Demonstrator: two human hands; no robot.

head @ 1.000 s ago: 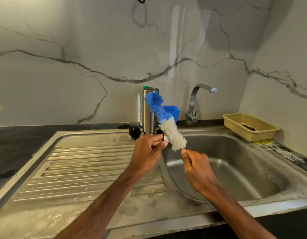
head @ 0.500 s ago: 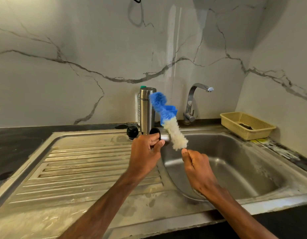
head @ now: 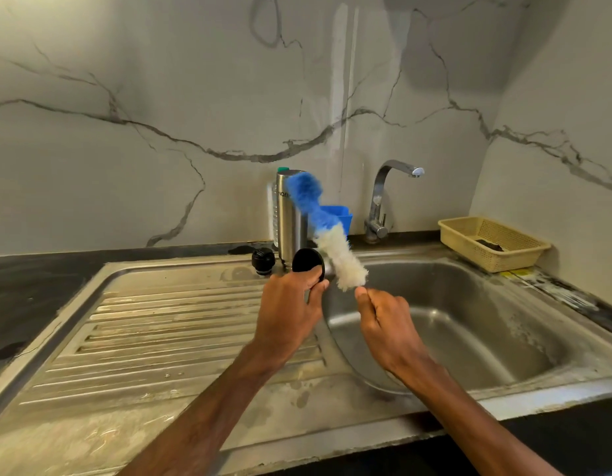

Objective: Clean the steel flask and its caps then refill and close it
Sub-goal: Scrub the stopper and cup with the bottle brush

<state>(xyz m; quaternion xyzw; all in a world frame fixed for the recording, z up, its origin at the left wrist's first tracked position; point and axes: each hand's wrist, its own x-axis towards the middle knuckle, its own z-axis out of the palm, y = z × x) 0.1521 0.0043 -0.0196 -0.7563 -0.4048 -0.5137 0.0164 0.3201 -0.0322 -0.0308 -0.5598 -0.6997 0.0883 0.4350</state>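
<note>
- A round black cap (head: 308, 260) is gripped in the left hand (head: 287, 310), fingers curled about its lower edge, flat face turned toward the camera.
- The handle of a bottle brush (head: 323, 228) is pinched in the closed right hand (head: 383, 324); the bristles rise up and to the left, white near the hand, blue at the tip.
- The steel flask (head: 289, 218) is seen upright just beyond the left hand, on the sink's back ledge, open-topped; the blue brush tip is held beside its mouth.
- A second black cap (head: 263, 261) is set on the ledge, just left of the flask and beyond the left hand.
- The sink basin (head: 469, 321) lies under and beyond the right hand; the ribbed drainboard (head: 160, 331) lies under the left forearm.
- A tap (head: 383, 201) and a blue tub (head: 339, 216) are noted beyond the right hand; a beige basket (head: 493, 242) sits far to its right.
</note>
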